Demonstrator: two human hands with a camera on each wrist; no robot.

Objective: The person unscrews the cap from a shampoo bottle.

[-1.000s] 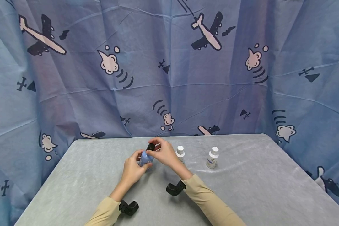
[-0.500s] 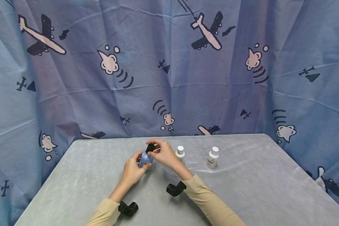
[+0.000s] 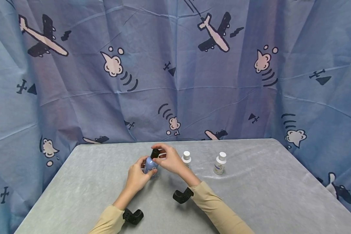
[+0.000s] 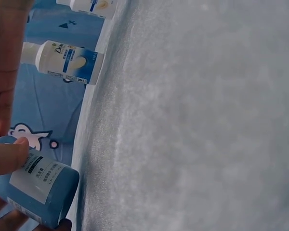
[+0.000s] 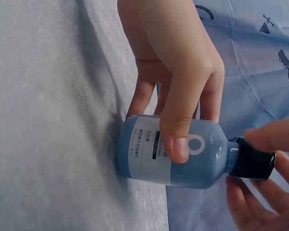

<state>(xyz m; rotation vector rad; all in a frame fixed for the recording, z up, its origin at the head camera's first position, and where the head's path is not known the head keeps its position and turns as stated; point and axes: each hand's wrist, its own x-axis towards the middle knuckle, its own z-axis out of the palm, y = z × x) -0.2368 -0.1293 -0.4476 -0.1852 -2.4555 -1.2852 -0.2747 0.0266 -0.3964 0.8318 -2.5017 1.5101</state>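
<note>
My left hand (image 3: 138, 175) grips a blue bottle (image 3: 150, 165) by its body, thumb across the front. The bottle has a white label with dark print, seen close up in the right wrist view. A black cap (image 5: 253, 160) sits at the bottle's neck, a little askew, with part of the blue neck showing. Thumb and fingers of my right hand (image 3: 171, 159) pinch this cap. Whether the bottle's base touches the table cannot be told. Behind the right wrist stands a white bottle (image 3: 186, 156), partly hidden by it.
Another white bottle (image 3: 220, 163) with a white cap stands upright farther right on the grey-covered table (image 3: 251, 195). A blue curtain (image 3: 175, 65) printed with aeroplanes hangs behind the table's back edge.
The black cap and the right hand's fingertips have shifted slightly left. The left hand keeps its grip on the blue bottle in nearly the same place, and the white bottles stay put.
</note>
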